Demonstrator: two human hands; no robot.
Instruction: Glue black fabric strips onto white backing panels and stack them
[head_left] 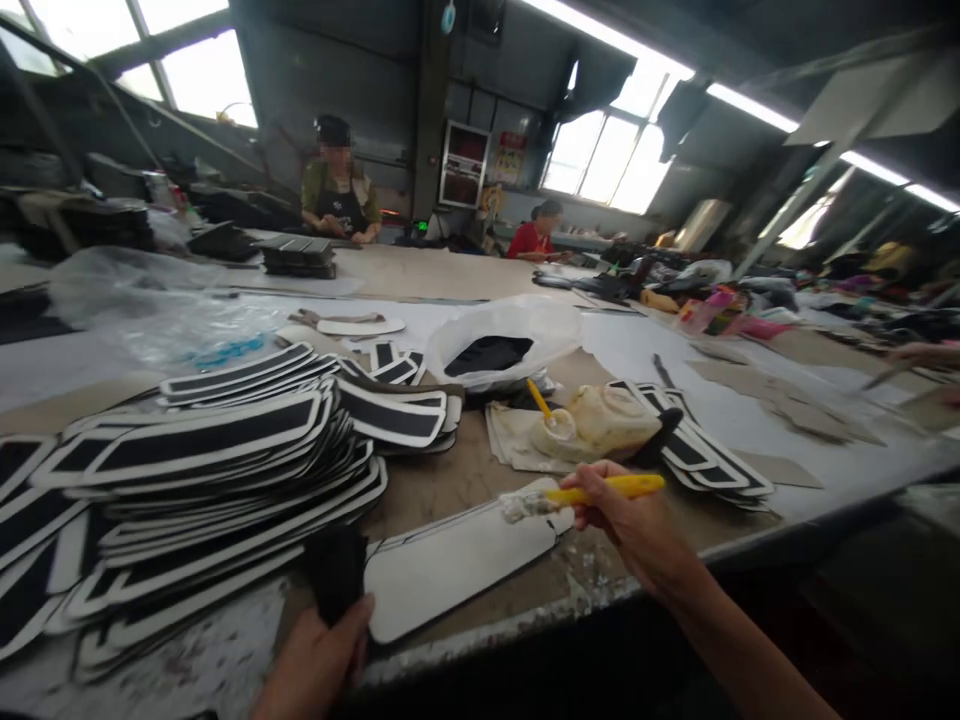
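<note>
My right hand point(611, 510) is wrapped round a yellow-handled paintbrush point(634, 486). Its whitish, clotted bristles are over the far end of a long white panel point(457, 570) with rounded corners, lying at the table's front edge. At the panel's near left end, my left hand point(322, 645) is closed on a dark black piece point(335, 575), blurred, whose kind I cannot make out. Beyond the brush stands a glue-crusted pot point(611, 415) with a second yellow-handled brush point(538, 398) leaning in it.
Tall piles of black panels with white borders point(210, 435) fill the left side. Another pile of bordered panels point(697, 455) lies right of the pot. Behind are an open plastic bag point(510, 335) and clear plastic wrap point(150, 300). Two people point(339, 190) sit across the table.
</note>
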